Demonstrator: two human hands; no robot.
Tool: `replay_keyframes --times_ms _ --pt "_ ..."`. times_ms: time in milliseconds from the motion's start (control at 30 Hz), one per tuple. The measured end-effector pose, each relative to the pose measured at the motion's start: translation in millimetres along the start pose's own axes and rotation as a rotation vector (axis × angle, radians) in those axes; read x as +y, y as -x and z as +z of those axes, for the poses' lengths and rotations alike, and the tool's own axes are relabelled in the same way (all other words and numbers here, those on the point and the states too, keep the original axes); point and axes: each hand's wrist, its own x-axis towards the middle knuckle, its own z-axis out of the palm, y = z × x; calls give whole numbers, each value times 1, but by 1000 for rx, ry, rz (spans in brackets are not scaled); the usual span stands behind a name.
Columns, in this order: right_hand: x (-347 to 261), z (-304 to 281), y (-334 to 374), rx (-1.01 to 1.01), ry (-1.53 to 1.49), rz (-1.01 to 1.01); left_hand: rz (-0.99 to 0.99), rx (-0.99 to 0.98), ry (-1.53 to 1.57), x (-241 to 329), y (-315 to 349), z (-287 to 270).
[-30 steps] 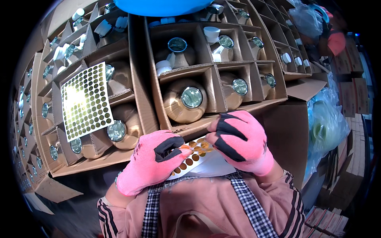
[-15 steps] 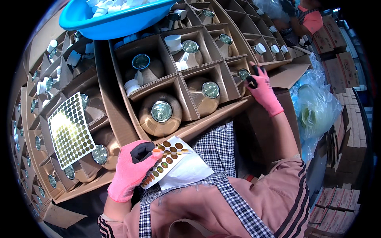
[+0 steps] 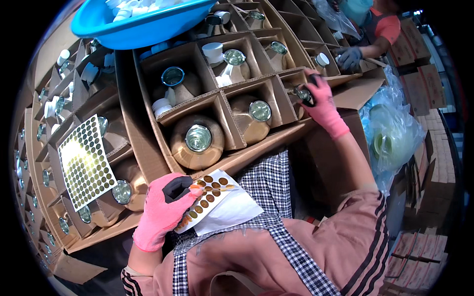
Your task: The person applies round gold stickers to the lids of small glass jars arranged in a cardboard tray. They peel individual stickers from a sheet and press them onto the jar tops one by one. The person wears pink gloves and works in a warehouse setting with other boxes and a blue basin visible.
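My left hand [image 3: 165, 209], in a pink glove with dark fingertips, pinches a sheet of round gold stickers [image 3: 213, 196] in front of my checked apron. White backing paper [image 3: 231, 211] hangs from that sheet. On the right, my gloved right hand [image 3: 321, 107] reaches into a carton compartment, its fingers curled around the mouth of a glass bottle [image 3: 302, 94]. The hand covers much of that bottle. Round-bellied, amber-looking bottles [image 3: 197, 143] with open mouths stand in the neighbouring compartments of the divided carton [image 3: 256, 153].
A blue basin [image 3: 148, 33] of white caps rests across the cartons at the back. Another full sticker sheet [image 3: 88, 163] lies over the left carton's bottles. Plastic bags [image 3: 392, 128] sit at right. A co-worker's grey-gloved hand [image 3: 349, 58] works at the far right carton.
My right hand has turned and closed around the bottle mouth. My left hand stays put with the sticker sheet. The co-worker's gloved hand has come into view at the far carton.
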Motion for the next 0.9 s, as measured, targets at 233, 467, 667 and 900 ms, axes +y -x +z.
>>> replay_keyframes --times_ms 233,467,667,900 --pt "-170 -62 -11 -124 -618 -129 57 -57 -61 9 0 -2" --pt "-209 -43 -18 -473 -647 -131 127 -147 -18 1 1 -7" --pt "-212 -43 -16 -368 -577 -255 -54 -206 243 10 5 -7" --pt "-204 -38 -16 -189 -472 -558 -91 -209 200 15 3 -3"
